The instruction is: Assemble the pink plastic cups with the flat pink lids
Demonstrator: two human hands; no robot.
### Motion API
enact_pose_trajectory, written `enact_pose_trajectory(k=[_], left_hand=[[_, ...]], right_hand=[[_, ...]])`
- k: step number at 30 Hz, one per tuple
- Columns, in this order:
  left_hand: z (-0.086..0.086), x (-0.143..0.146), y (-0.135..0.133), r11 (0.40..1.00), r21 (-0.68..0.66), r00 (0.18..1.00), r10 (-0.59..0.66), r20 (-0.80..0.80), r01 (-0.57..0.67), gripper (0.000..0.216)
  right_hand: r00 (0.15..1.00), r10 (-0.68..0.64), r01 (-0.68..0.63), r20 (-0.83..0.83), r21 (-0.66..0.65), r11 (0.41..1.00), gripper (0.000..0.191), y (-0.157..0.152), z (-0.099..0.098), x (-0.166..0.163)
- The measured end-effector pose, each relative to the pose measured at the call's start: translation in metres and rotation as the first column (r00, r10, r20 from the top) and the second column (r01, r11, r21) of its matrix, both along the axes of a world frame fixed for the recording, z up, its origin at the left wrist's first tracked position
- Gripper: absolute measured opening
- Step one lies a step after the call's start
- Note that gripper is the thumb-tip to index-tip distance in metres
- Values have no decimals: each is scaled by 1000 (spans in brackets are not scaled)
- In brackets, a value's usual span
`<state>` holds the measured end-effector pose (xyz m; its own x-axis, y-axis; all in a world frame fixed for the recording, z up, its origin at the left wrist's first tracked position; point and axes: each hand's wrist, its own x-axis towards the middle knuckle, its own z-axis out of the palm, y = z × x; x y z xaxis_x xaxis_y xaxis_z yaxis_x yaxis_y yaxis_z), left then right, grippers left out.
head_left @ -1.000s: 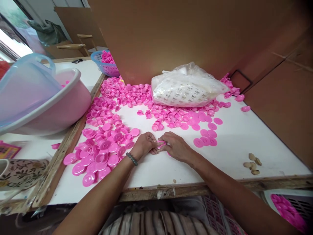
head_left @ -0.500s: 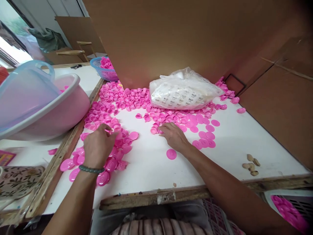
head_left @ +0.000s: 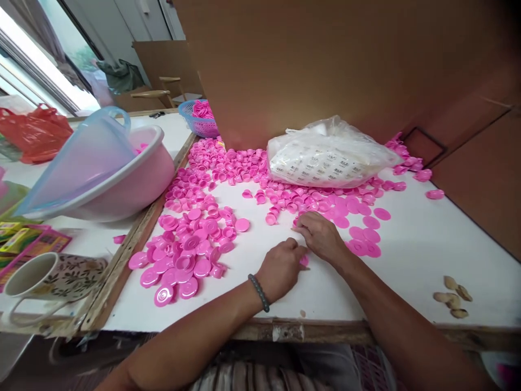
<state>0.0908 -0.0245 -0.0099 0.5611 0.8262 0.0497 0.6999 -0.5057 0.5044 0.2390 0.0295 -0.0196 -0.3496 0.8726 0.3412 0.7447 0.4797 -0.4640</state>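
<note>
My left hand [head_left: 281, 270], with a green bead bracelet [head_left: 259, 292] on its wrist, is closed in front of me. Its curled fingers partly cover a flat pink disc [head_left: 304, 260] on the table; whether they grip anything is hidden. Close beyond it, my right hand [head_left: 319, 234] has thumb and fingers pinched together. A bit of pink shows beside its fingertips, but what it holds cannot be made out. Small pink plastic cups [head_left: 292, 202] lie just past the right hand, and several flat pink discs [head_left: 364, 234] spread to its right.
A pile of pink cups and lids [head_left: 191, 244] covers the left side. A clear plastic bag [head_left: 329, 157] of printed white pieces rests by the cardboard [head_left: 305, 65]. Peanuts [head_left: 451, 298] lie at right. Beyond the wooden strip [head_left: 134, 239] stand a basin [head_left: 150, 179] and a floral mug [head_left: 61, 277].
My left hand has left the pink pile and moved right, beside my right hand and over the single disc. The view has turned somewhat left; the right hand stays near the cups.
</note>
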Motion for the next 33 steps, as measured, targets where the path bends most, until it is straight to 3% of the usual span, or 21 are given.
enact_pose_trajectory(k=[6, 9, 17, 22, 26, 30, 33], left_hand=[[-3, -29, 14, 974, 1, 968, 226, 113, -227, 17], [-7, -34, 17, 955, -3, 947, 295, 131, -297, 25], [-11, -31, 16, 942, -14, 935, 334, 120, -335, 29], [-8, -34, 17, 951, -31, 944, 310, 112, -308, 36], [-6, -38, 19, 954, -98, 945, 295, 138, -283, 37], [-5, -41, 19, 956, -149, 942, 278, 189, -252, 34], [-4, -42, 18, 958, -145, 931, 275, 239, -245, 31]], right_hand=[[988, 53, -60, -144, -49, 997, 17, -14, 12, 5], [984, 114, -123, -140, -57, 991, 15, -20, 13, 1], [945, 288, -292, 154, 4, 957, 23, -25, 4, -18], [908, 274, -314, 316, 81, 946, 25, -32, 7, -26], [901, 257, -321, 350, 138, 937, 27, -35, 4, -27], [957, 234, -251, 174, 83, 964, 26, -32, -5, -22], [979, 123, -144, -161, -129, 981, 19, -29, -6, -19]])
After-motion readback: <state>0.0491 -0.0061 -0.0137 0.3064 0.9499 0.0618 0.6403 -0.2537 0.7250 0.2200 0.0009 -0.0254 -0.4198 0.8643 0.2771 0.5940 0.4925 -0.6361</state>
